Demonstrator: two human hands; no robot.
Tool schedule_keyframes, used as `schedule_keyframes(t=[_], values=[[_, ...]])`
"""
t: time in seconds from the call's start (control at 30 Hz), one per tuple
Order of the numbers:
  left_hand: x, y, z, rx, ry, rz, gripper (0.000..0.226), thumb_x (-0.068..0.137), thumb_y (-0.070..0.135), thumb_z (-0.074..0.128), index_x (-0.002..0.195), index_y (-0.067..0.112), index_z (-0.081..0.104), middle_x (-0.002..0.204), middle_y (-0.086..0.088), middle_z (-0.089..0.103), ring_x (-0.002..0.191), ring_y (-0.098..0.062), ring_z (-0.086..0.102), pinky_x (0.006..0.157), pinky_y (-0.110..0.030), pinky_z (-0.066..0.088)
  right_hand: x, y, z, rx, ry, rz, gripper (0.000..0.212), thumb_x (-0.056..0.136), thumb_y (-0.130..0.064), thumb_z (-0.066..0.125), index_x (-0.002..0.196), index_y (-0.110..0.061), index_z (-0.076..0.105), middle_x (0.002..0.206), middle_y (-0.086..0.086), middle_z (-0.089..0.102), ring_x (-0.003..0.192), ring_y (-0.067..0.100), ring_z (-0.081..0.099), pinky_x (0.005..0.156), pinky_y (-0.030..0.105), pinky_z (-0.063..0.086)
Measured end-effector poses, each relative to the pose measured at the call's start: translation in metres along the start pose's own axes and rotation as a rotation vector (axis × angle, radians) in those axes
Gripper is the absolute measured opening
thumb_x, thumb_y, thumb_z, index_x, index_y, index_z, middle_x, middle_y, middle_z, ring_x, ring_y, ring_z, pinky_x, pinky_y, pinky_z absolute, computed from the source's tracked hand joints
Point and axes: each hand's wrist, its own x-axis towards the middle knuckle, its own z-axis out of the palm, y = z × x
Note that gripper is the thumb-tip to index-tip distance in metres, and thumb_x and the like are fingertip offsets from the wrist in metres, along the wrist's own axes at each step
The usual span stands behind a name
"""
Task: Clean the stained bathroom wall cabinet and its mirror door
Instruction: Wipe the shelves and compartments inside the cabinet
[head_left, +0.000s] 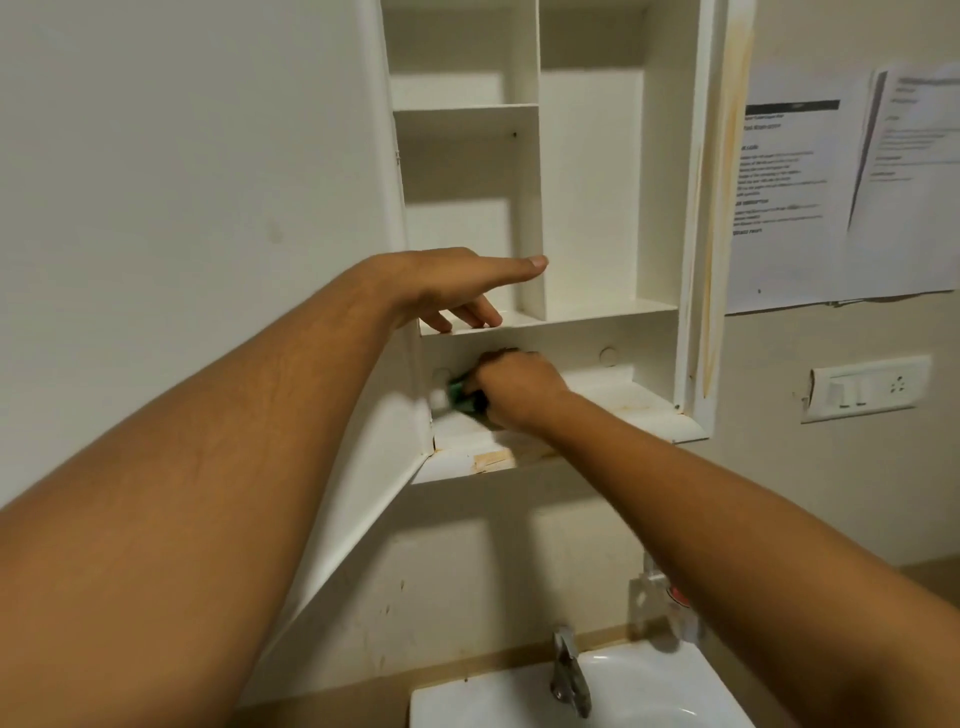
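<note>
I judge this job well short of halfway. My right hand is in the lowest compartment of the cabinet, its fingers curled tight round a green scrub pad pressed into the back left corner. The pad is blurred, so I take it to be mid-scrub. My left hand holds nothing: its fingers lie straight on the front edge of the shelf above, thumb out toward the upright divider. The upper shelves look pale, though I can't say whether they have been wiped. Left to do are the brownish marks on the bottom ledge and the long orange streak down the right frame. The mirror door hangs open at left showing only its white back, so I cannot tell the state of the glass.
</note>
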Motion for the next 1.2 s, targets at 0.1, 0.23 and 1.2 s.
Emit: schedule_keyframes(t=[0.1,0.23,1.2], values=[[0.001,-0.003,-0.001,-0.003,-0.004,0.012,0.091,0.088,0.081,0.046,0.158,0.023,0.037,0.120,-0.002,0.074,0.114,-0.012,0.066,0.105,-0.042,0.049,-0.027,0.049,-0.001,0.102,0.004,0.276,0.024,0.084,-0.025,0.073,0.108,-0.027,0.076,0.107,0.002,0.074,0.093,0.025,0.068,0.084,0.039,0.059],[0.001,-0.001,0.001,0.013,-0.014,0.011,0.090,0.090,0.078,0.045,0.158,0.021,0.034,0.128,-0.004,0.071,0.120,-0.017,0.063,0.107,-0.044,0.048,-0.042,0.066,-0.002,0.707,0.155,0.601,0.024,0.092,-0.004,0.061,0.098,-0.024,0.072,0.103,-0.001,0.070,0.090,0.020,0.069,0.078,0.037,0.062],[-0.015,0.004,0.014,0.059,0.082,-0.042,0.085,0.087,0.079,0.048,0.151,0.023,0.047,0.132,0.002,0.069,0.127,-0.016,0.059,0.112,-0.042,0.045,0.002,-0.008,0.003,-0.021,0.151,-0.270,0.031,0.091,-0.031,0.070,0.122,-0.029,0.071,0.125,0.005,0.061,0.110,0.028,0.060,0.095,0.038,0.052]])
